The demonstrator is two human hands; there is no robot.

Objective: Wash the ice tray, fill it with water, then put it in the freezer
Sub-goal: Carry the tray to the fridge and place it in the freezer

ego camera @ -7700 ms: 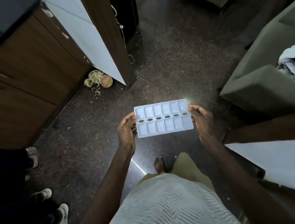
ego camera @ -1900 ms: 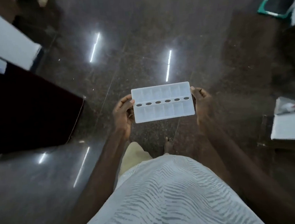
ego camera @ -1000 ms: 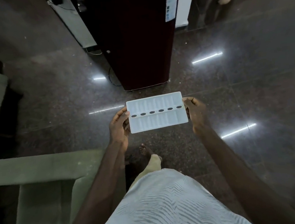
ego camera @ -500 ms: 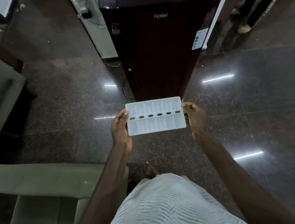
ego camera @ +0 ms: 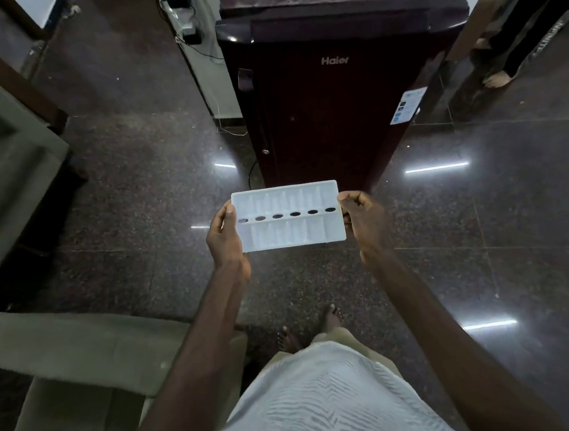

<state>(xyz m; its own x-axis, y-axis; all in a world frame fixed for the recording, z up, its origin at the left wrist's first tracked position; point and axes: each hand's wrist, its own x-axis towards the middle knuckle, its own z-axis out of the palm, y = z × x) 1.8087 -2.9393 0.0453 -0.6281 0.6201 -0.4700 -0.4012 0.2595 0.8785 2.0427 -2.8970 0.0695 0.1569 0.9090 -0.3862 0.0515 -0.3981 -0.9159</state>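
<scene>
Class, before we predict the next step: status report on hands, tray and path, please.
Left hand and right hand grip the ice tray by its ends, level. Fridge dead ahead, door shut. Floor between clear.

Dim room — ceiling-light glare streaks on floor (ego camera: 158, 205), edges warped.

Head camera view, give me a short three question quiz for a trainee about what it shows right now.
1. True or false: the dark maroon refrigerator has its door open.
2. Which hands hold the white plastic ice tray? A) left only B) right only C) both
3. Fill in: the row of dark oval holes runs along the tray's ____.

Key
1. False: the door is shut.
2. C: the left hand grips one short end, the right hand the other.
3. Middle, between its two rows of compartments.
</scene>
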